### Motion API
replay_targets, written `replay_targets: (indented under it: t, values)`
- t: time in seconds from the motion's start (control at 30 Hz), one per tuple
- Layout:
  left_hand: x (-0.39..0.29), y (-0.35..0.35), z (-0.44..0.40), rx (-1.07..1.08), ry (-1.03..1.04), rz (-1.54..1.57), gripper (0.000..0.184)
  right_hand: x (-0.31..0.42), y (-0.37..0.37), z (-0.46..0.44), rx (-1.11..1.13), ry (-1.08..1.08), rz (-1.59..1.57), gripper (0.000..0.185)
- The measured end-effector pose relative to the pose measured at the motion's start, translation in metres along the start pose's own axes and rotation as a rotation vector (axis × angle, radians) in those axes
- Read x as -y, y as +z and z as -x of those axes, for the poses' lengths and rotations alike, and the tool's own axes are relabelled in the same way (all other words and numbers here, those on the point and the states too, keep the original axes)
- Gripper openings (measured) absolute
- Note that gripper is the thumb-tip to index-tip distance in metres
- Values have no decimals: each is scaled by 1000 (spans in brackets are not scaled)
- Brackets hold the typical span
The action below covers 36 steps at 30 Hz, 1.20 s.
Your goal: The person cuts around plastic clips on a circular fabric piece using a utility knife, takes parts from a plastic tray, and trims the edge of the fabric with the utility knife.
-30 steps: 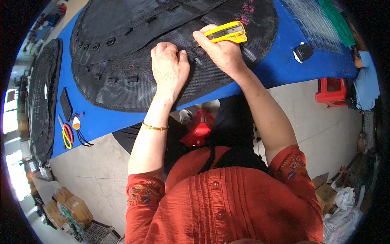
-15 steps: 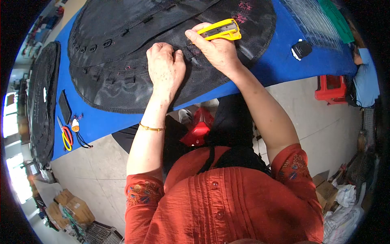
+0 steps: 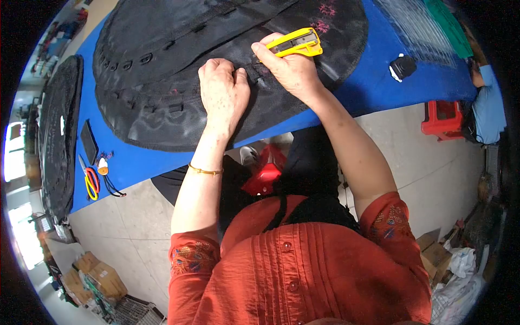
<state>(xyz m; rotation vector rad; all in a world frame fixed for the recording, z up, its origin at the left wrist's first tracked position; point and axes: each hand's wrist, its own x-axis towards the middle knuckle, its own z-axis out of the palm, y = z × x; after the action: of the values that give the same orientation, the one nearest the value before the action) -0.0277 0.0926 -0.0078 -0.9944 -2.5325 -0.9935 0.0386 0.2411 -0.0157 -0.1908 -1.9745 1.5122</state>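
Observation:
A large black mesh piece (image 3: 179, 127) with rounded ends and small loops lies on the blue table (image 3: 138, 165). My left hand (image 3: 223, 89) rests on it, fingers curled down against the fabric; whether they pinch anything is hidden. My right hand (image 3: 292, 67) grips a yellow utility knife (image 3: 297, 42), its front end pointing down-left to the fabric just right of my left hand. The blade tip is too small to make out. Pink threads (image 3: 323, 19) lie on the mesh at the upper right.
Red-yellow scissors (image 3: 91, 183), a dark flat object (image 3: 88, 142) and another black mesh piece (image 3: 57, 135) lie left. A black-and-white item (image 3: 402, 67) and clear strips (image 3: 414, 32) lie right. A person in blue (image 3: 489, 103) and a red stool (image 3: 443, 120) are beyond.
Over the last second my right hand and the knife have shifted slightly left. My left hand moved a little left, then slightly back right, still on the mesh.

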Motion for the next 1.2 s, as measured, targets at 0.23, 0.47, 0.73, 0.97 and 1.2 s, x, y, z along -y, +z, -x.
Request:
replay_targets:
  t: [0.23, 0.47, 0.73, 0.97, 1.2]
  values:
    - [1, 1, 0, 2, 8, 8, 20, 0, -1, 0, -8, -11, -9, 15]
    - [1, 1, 1, -6, 10, 13, 20, 4, -5, 4, 54, 43, 16, 12]
    - [2, 1, 1, -11, 17, 13, 20, 2, -7, 7, 53, -22, 55, 13]
    - [0, 0, 0, 2, -1, 25, 20, 2, -8, 6, 12, -105, 105, 15]
    - [1, 1, 0, -5, 4, 22, 20, 4, -12, 10, 29, -20, 16, 14]
